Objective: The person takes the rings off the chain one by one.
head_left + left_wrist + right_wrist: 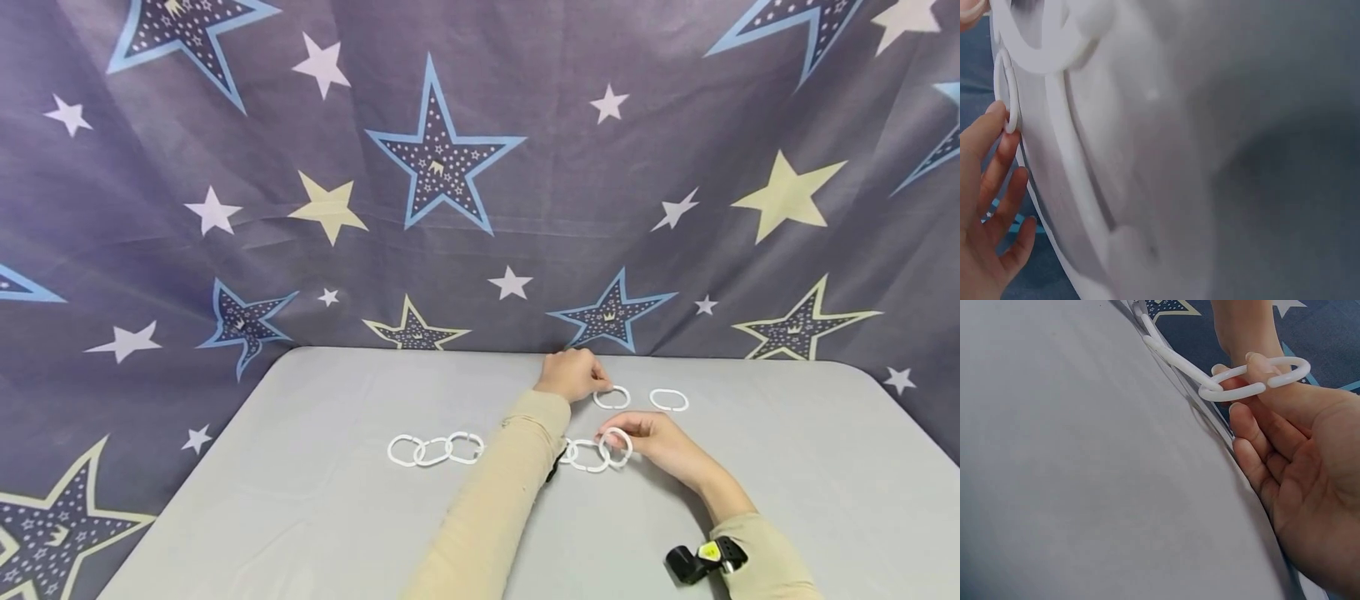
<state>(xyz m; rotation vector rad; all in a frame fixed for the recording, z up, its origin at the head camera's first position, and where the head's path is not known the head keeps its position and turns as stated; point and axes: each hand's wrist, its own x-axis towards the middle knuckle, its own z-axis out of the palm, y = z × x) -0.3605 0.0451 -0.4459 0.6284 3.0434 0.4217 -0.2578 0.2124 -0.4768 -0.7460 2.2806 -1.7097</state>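
My left hand (573, 375) reaches toward the back of the table and pinches the edge of a loose white oval plastic link (613, 407). In the left wrist view, thumb and forefinger hold this link (1014, 103) while the other fingers spread apart. Nearer me, my right hand (660, 437) pinches the end link (631, 447) of a white chain, raised at a tilt. A small gap shows in that link (1235, 395) in the right wrist view, with another link hooked through it. More chain links (435, 463) lie left of my left forearm, which hides the chain's middle.
Another loose white link (670, 409) lies right of the one in my left hand. The grey table (300, 517) meets a star-patterned cloth (465, 258) at its back edge. A black wrist camera (693, 563) sits on my right sleeve.
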